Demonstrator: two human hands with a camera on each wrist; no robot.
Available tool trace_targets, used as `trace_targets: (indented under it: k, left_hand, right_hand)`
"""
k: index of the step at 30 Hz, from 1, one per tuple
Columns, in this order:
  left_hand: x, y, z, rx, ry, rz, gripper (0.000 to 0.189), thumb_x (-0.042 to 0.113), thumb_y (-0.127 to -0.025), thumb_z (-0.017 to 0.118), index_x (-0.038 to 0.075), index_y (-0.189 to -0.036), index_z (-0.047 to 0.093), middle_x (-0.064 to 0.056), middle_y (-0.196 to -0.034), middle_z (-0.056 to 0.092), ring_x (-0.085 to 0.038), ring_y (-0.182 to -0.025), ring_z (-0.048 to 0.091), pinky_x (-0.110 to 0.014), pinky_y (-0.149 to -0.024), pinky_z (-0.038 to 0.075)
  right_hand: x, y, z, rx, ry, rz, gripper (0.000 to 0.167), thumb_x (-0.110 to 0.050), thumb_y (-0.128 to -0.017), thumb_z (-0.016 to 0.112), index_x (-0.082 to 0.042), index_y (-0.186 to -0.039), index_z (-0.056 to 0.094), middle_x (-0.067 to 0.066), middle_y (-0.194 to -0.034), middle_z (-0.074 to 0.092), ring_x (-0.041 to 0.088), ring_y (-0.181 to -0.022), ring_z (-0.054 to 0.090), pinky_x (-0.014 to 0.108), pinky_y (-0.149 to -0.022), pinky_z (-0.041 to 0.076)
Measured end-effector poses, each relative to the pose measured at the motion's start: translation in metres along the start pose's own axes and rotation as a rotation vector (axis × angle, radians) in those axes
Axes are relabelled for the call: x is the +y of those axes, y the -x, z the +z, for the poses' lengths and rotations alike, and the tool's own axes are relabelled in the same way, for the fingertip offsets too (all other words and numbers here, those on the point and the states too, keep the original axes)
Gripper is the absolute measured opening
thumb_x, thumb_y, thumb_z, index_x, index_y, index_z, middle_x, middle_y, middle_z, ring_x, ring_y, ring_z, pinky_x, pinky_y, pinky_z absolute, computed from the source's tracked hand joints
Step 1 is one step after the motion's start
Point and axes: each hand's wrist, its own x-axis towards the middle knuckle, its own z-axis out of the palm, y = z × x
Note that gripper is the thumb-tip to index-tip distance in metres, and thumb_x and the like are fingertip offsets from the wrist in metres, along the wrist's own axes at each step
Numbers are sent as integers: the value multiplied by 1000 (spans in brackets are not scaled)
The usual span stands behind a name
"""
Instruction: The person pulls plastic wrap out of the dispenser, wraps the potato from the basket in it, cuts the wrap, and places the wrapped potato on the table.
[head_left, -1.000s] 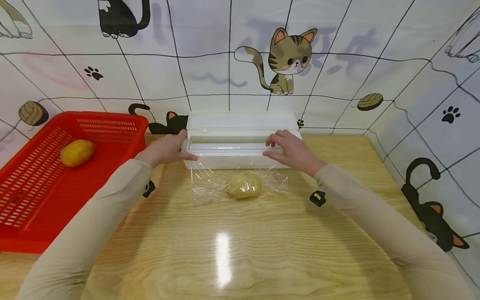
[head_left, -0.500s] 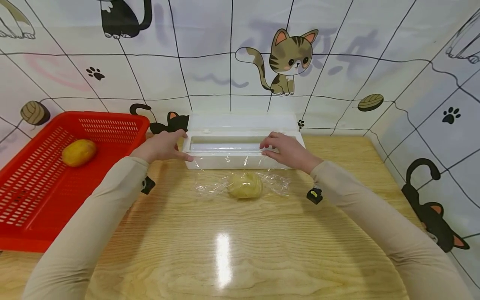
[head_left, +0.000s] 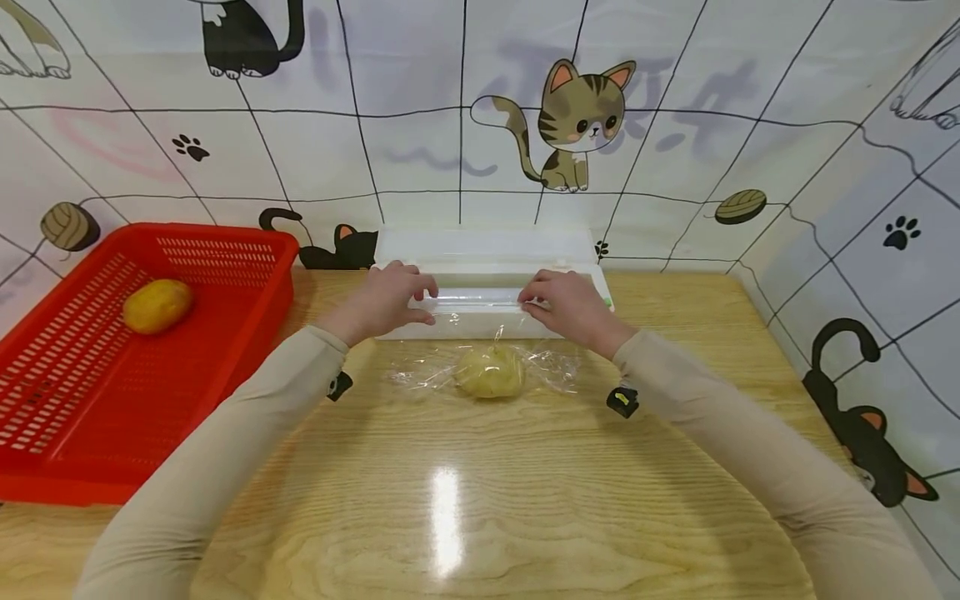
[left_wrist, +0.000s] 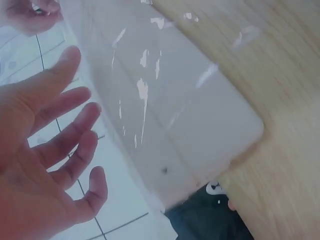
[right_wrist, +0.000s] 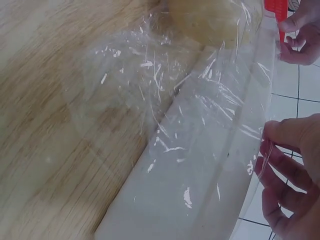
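A white cling film box [head_left: 480, 325] stands at the back of the table with its lid raised and a roll [head_left: 480, 297] inside. Clear cling film [right_wrist: 160, 85] runs from it over the front and onto a rounded yellow fruit [head_left: 491, 372], which looks like a mango. With thumb and fingertips my right hand [head_left: 573, 308] pinches the film near the box's front edge, right of the middle. My left hand [head_left: 378, 304] hovers over the box's left part. In the left wrist view, its fingers [left_wrist: 75, 130] are spread and loosely bent, holding nothing.
On the left stands a red plastic basket [head_left: 217, 350] with a yellow mango [head_left: 157, 306] in it. The wooden table [head_left: 525, 500] extends toward me. A cat-patterned wall cover [head_left: 420, 150] rises right behind the box.
My left hand has let go of the box's left end and moved right over the box. The right hand has shifted slightly left. The film between box and fruit lies a little differently.
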Motion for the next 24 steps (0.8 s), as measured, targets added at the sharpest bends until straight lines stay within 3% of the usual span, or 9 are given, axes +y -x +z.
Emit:
trace_targets:
  k: [7, 15, 20, 24]
  left_hand:
    - [1, -1, 6, 8, 45, 39, 25, 11, -84, 76, 4, -104, 63, -9, -89, 57, -31, -89, 52, -48, -75, 43]
    - [-1, -1, 8, -10, 71, 73, 28, 7, -84, 74, 0, -108, 60, -9, -83, 52, -28, -81, 48, -43, -72, 41]
    - [2, 0, 6, 10, 89, 122, 41, 5, -82, 76, -2, -117, 55, -15, -94, 54, -31, -89, 51, -46, -79, 42]
    - [7, 0, 4, -20, 119, 163, 40, 2, -83, 74, -3, -118, 55, -14, -98, 57, -34, -96, 51, -46, -88, 41]
  right_hand:
    - [-5, 1, 2, 67, 11, -19, 8, -12, -86, 73, -6, -92, 74, 4, -90, 69, 18, -76, 66, 40, -70, 49]
    - [-9, 4, -3, -20, -83, -29, 7, -10, -91, 67, -3, -92, 66, 7, -92, 63, 22, -85, 62, 36, -77, 51]
    - [-12, 8, -6, -51, -144, -63, 4, -7, -91, 65, -4, -90, 64, 6, -89, 59, 20, -82, 61, 34, -74, 51]
    - [-13, 10, -7, -74, -180, -77, 3, -6, -92, 64, -3, -91, 63, 6, -90, 58, 19, -79, 59, 32, -71, 51]
